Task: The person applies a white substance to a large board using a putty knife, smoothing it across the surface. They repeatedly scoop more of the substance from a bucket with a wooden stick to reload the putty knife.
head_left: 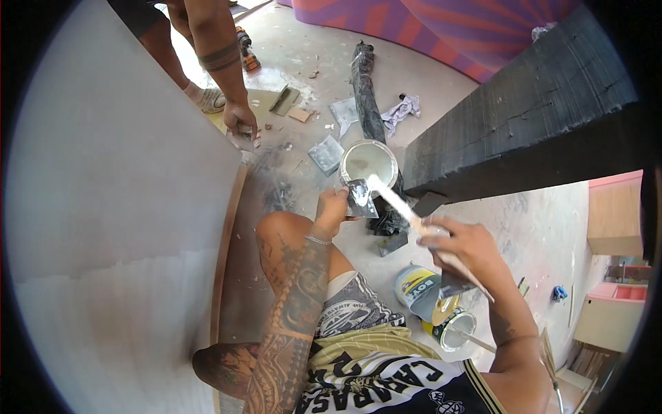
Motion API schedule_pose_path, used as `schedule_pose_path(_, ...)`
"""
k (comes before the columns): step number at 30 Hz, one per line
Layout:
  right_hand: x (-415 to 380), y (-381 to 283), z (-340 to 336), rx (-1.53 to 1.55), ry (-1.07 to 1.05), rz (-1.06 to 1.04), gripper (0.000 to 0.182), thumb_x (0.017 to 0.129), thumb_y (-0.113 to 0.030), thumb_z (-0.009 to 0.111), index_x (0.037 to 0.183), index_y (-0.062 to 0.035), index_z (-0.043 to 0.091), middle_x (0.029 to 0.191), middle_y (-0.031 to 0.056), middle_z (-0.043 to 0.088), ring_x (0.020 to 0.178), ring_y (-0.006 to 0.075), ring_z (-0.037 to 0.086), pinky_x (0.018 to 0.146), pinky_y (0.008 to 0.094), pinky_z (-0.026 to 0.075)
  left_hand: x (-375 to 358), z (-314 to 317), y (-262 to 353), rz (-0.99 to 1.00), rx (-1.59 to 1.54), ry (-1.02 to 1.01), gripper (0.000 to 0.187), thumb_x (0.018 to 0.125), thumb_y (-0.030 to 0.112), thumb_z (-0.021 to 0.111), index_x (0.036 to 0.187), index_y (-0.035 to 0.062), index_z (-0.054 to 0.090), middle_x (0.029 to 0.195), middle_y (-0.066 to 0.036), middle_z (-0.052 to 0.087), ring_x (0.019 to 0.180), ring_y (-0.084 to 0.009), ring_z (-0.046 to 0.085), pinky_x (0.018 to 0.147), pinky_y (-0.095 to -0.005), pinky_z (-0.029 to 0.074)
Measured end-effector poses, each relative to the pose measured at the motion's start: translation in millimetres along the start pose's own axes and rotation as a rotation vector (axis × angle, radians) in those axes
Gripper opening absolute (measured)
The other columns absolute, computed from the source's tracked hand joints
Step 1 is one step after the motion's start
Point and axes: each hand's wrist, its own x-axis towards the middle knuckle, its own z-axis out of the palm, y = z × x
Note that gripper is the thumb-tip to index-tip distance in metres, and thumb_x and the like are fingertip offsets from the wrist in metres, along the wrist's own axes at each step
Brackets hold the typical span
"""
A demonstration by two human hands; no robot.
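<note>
My left hand is closed on a flat dark putty blade with white paste smeared on its face. The blade sits just below the rim of a white bucket with some pale stuff inside. My right hand grips a stir stick, its far end coated in white paste and right at the putty blade. Beneath my right palm a second dark, wide blade shows; its handle is hidden.
A large grey panel fills the left side. Another person's hand reaches down beside its edge. A thick dark beam slants at right. Paint cans, a black wrapped bundle, a drill and scraps lie on the floor.
</note>
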Motion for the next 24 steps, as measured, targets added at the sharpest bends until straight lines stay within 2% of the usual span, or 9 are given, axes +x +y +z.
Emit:
schedule_pose_path(3,32,31,31,0.228,0.374,0.009,0.022,0.079,-0.018,0.070,0.102,-0.0181,0.071,0.117,0.0078,0.066,0.083,0.0265,0.070,0.070,0.0338,0.055,3,-6,-6,0.284,0.730,0.122,0.033,0.098,0.027,0.051,0.102,-0.0042,0.061,0.097,-0.013,0.067,0.080,-0.0289,0.067,0.076,-0.0388,0.056)
schedule_pose_path(5,65,81,64,0.176,0.623,-0.324,0.020,0.082,-0.021,0.070,0.097,-0.0070,0.071,0.102,0.0141,0.070,0.085,0.0326,0.069,0.076,0.0347,0.054,-8,-5,-4,0.394,0.689,0.131,0.032,0.099,0.024,0.051,0.105,-0.0043,0.063,0.099,-0.013,0.069,0.085,-0.0263,0.067,0.080,-0.0375,0.052)
schedule_pose_path(7,86,77,84,0.459,0.550,0.341,0.028,0.087,-0.027,0.070,0.094,0.0004,0.070,0.090,0.0181,0.070,0.083,0.0360,0.067,0.077,0.0366,0.053,-21,-6,-4,0.501,0.573,0.143,0.031,0.100,0.021,0.050,0.111,-0.0040,0.063,0.103,-0.013,0.070,0.090,-0.0232,0.066,0.083,-0.0361,0.050)
schedule_pose_path(10,111,117,126,0.709,0.275,0.854,0.038,0.090,-0.034,0.071,0.103,0.0016,0.069,0.092,0.0193,0.070,0.086,0.0283,0.070,0.076,0.0356,0.053,-47,-19,-6,0.611,0.314,0.188,0.033,0.101,0.017,0.048,0.124,-0.0026,0.060,0.110,-0.013,0.069,0.097,-0.0187,0.064,0.085,-0.0336,0.049)
schedule_pose_path(13,95,100,159,1.699,0.106,0.841,0.040,0.091,-0.028,0.070,0.116,0.0021,0.063,0.104,0.0167,0.070,0.095,0.0271,0.070,0.083,0.0370,0.055,-85,-48,11,0.650,0.235,0.286,0.034,0.102,0.016,0.047,0.129,-0.0022,0.057,0.112,-0.012,0.068,0.100,-0.0158,0.061,0.087,-0.0307,0.047)
schedule_pose_path(15,90,62,158,2.187,-0.066,0.436,0.042,0.091,-0.021,0.068,0.124,0.0021,0.056,0.112,0.0140,0.068,0.100,0.0268,0.069,0.090,0.0414,0.056,-127,-57,36,0.627,0.318,0.380,0.035,0.103,0.015,0.046,0.132,-0.0009,0.055,0.116,-0.014,0.067,0.105,-0.0180,0.061,0.090,-0.0315,0.048)
schedule_pose_path(16,93,39,151,2.281,-0.084,0.452,0.040,0.091,-0.020,0.068,0.123,0.0012,0.056,0.110,0.0137,0.068,0.099,0.0263,0.069,0.090,0.0421,0.056,-153,-56,52,0.597,0.371,0.428,0.038,0.102,0.013,0.043,0.137,0.0011,0.052,0.121,-0.016,0.066,0.111,-0.0211,0.063,0.092,-0.0334,0.049)
schedule_pose_path(20,109,-49,135,2.545,-0.272,0.542,0.034,0.091,-0.017,0.067,0.119,-0.0014,0.058,0.107,0.0131,0.069,0.097,0.0259,0.069,0.087,0.0418,0.058,-169,-85,61,1.540,0.622,0.269,0.044,0.105,0.019,0.038,0.149,0.0116,0.036,0.144,-0.019,0.049,0.133,-0.0446,0.045,0.110,-0.0538,0.036)
schedule_pose_path(24,130,-129,128,2.569,-0.535,0.607,0.024,0.092,-0.025,0.068,0.108,-0.0082,0.061,0.096,0.0054,0.070,0.085,0.0181,0.070,0.074,0.0366,0.060,-211,-112,71,1.704,0.916,0.375,0.041,0.104,0.028,0.044,0.145,0.0279,0.040,0.143,-0.014,0.052,0.133,-0.0477,0.044,0.110,-0.0601,0.033)
